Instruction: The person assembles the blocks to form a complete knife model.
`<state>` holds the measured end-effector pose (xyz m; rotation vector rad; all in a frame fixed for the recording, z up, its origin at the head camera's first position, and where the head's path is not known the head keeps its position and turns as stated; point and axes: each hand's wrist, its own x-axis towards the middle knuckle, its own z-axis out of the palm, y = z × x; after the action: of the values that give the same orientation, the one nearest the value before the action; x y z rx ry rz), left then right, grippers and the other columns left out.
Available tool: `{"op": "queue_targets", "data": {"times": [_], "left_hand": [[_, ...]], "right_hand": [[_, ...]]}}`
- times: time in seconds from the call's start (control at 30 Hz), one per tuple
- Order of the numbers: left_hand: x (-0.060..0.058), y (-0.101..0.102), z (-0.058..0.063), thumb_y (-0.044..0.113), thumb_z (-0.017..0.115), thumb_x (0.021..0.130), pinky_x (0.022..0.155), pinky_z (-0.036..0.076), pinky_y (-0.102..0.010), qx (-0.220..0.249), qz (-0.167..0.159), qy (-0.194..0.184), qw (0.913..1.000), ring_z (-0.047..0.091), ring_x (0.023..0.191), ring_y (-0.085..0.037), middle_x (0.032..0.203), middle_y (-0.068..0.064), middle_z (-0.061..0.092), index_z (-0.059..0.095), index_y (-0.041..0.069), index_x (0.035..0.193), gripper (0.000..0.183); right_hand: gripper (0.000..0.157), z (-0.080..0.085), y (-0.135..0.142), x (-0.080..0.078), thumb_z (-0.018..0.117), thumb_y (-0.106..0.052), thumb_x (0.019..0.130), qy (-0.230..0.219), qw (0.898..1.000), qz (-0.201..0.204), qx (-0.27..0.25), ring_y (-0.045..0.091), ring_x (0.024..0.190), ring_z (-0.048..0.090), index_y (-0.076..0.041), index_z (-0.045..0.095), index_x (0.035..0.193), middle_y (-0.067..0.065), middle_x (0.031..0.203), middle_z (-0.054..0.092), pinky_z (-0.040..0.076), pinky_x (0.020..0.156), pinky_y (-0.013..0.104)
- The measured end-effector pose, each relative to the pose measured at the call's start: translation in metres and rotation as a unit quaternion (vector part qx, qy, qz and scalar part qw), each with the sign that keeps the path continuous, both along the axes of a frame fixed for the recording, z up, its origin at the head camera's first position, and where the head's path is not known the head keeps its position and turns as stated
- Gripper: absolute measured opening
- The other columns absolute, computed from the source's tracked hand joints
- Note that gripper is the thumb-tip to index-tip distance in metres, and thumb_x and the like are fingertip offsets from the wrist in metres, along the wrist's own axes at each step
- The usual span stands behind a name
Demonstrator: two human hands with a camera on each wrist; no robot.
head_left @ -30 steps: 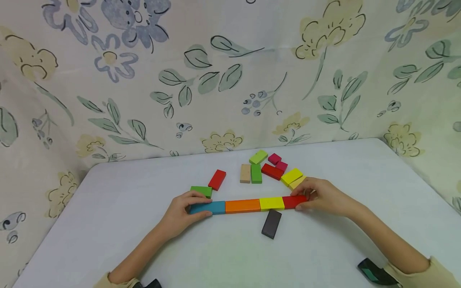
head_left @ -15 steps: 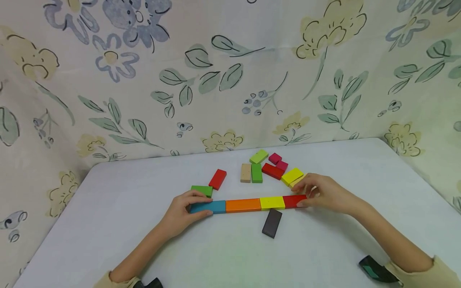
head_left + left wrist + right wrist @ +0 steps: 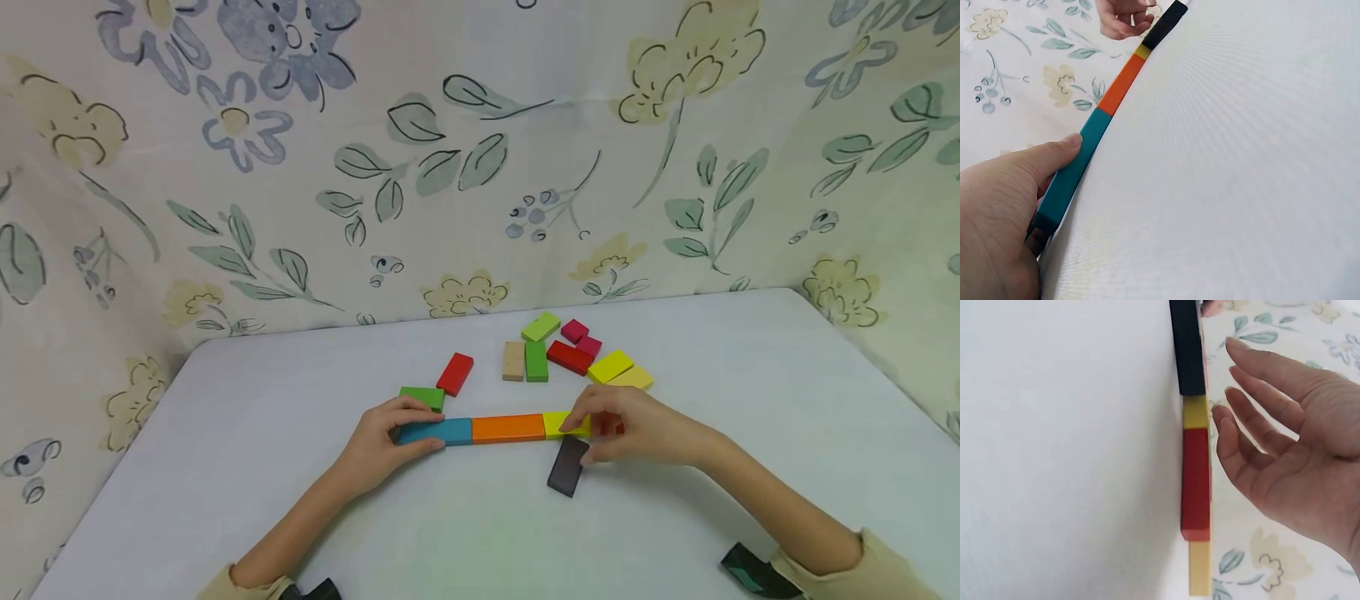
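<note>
A row of blocks runs across the table: a blue block [image 3: 453, 431], an orange block [image 3: 507, 428], a yellow block [image 3: 553, 423] and a red block [image 3: 1196, 481]. My left hand [image 3: 382, 437] grips the blue block's left end between thumb and fingers. Over the row's right end hovers my right hand [image 3: 637, 421], fingers loosely bent and holding nothing. It covers most of the red block in the head view. Just in front of the yellow block, a black block [image 3: 567, 468] lies slanted, near the right thumb.
Behind the row lie a green block [image 3: 422, 397] and a red one [image 3: 454, 374]. Farther back are a tan block [image 3: 513, 362], a lime block [image 3: 541, 327], a yellow pair [image 3: 610, 367] and several more. Floral cloth [image 3: 465, 208] hangs behind the white table [image 3: 262, 392].
My right hand has let go of the red block and moved left, over the red and yellow blocks toward the black block. My left hand stays on the blue block.
</note>
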<state>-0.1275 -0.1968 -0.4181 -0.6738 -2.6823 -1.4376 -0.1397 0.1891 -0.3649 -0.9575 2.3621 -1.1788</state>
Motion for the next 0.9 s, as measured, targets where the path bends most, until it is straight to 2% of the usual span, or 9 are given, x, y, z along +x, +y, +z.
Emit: {"op": "queue_targets", "data": {"times": [0.13, 0.23, 0.33, 0.5, 0.7, 0.83, 0.9], "left_hand": [[0.000, 0.000, 0.000, 0.016, 0.089, 0.087, 0.094, 0.055, -0.021, -0.002, 0.000, 0.000, 1.0000, 0.062, 0.111, -0.018, 0.115, 0.004, 0.072, 0.082, 0.015, 0.116, 0.031], [0.000, 0.000, 0.001, 0.016, 0.089, 0.087, 0.096, 0.055, -0.022, -0.005, 0.002, -0.001, 1.0000, 0.062, 0.112, -0.019, 0.115, 0.005, 0.072, 0.082, 0.016, 0.116, 0.031], [0.000, 0.000, 0.001, 0.016, 0.089, 0.086, 0.096, 0.055, -0.022, -0.006, 0.004, -0.001, 1.0000, 0.062, 0.112, -0.019, 0.115, 0.005, 0.072, 0.083, 0.016, 0.116, 0.030], [0.000, -0.001, 0.001, 0.015, 0.089, 0.086, 0.094, 0.055, -0.022, -0.003, 0.003, 0.002, 1.0000, 0.062, 0.112, -0.018, 0.115, 0.004, 0.072, 0.083, 0.015, 0.116, 0.030], [0.000, -0.001, 0.000, 0.016, 0.088, 0.086, 0.096, 0.055, -0.022, 0.002, -0.002, 0.005, 1.0000, 0.062, 0.111, -0.017, 0.114, 0.004, 0.072, 0.082, 0.015, 0.116, 0.030], [0.000, 0.000, -0.001, 0.015, 0.088, 0.087, 0.096, 0.055, -0.022, 0.001, -0.002, 0.006, 1.0000, 0.062, 0.111, -0.016, 0.114, 0.004, 0.072, 0.082, 0.015, 0.116, 0.030], [0.000, 0.000, -0.001, 0.015, 0.088, 0.087, 0.095, 0.055, -0.022, 0.002, -0.002, 0.005, 1.0000, 0.062, 0.111, -0.017, 0.114, 0.004, 0.072, 0.082, 0.015, 0.116, 0.030]], "right_hand": [[0.028, -0.015, -0.001, -0.005, 0.084, -0.018, 0.092, 0.002, 0.996, 0.078, -0.034, 0.014, 0.088, 0.062, -0.015, 0.076, 0.119, -0.001, 0.113, 0.069, 0.053, 0.067, 0.023], [0.029, -0.017, -0.002, -0.005, 0.083, -0.020, 0.093, -0.009, 0.994, 0.104, -0.037, 0.014, 0.090, 0.059, -0.017, 0.076, 0.120, -0.001, 0.116, 0.069, 0.050, 0.067, 0.022], [0.028, -0.013, -0.004, -0.001, 0.084, -0.022, 0.092, -0.034, 0.995, 0.095, -0.023, 0.017, 0.089, 0.056, -0.017, 0.077, 0.119, 0.000, 0.112, 0.067, 0.047, 0.066, 0.024], [0.030, -0.024, 0.000, -0.004, 0.085, -0.028, 0.091, -0.008, 0.996, 0.089, 0.010, 0.010, 0.082, 0.055, -0.020, 0.077, 0.118, -0.005, 0.103, 0.064, 0.045, 0.062, 0.022], [0.029, -0.023, -0.002, 0.001, 0.086, -0.023, 0.090, -0.031, 0.998, 0.060, 0.018, 0.012, 0.081, 0.056, -0.017, 0.077, 0.117, -0.005, 0.106, 0.067, 0.048, 0.064, 0.022], [0.029, -0.027, 0.000, 0.001, 0.085, -0.027, 0.092, -0.016, 0.998, 0.061, 0.019, 0.010, 0.082, 0.058, -0.018, 0.076, 0.117, -0.005, 0.108, 0.068, 0.052, 0.065, 0.023], [0.029, -0.021, 0.000, 0.003, 0.085, -0.031, 0.091, -0.018, 0.998, 0.059, 0.018, 0.009, 0.082, 0.059, -0.020, 0.077, 0.117, -0.006, 0.107, 0.069, 0.053, 0.066, 0.023]]}}
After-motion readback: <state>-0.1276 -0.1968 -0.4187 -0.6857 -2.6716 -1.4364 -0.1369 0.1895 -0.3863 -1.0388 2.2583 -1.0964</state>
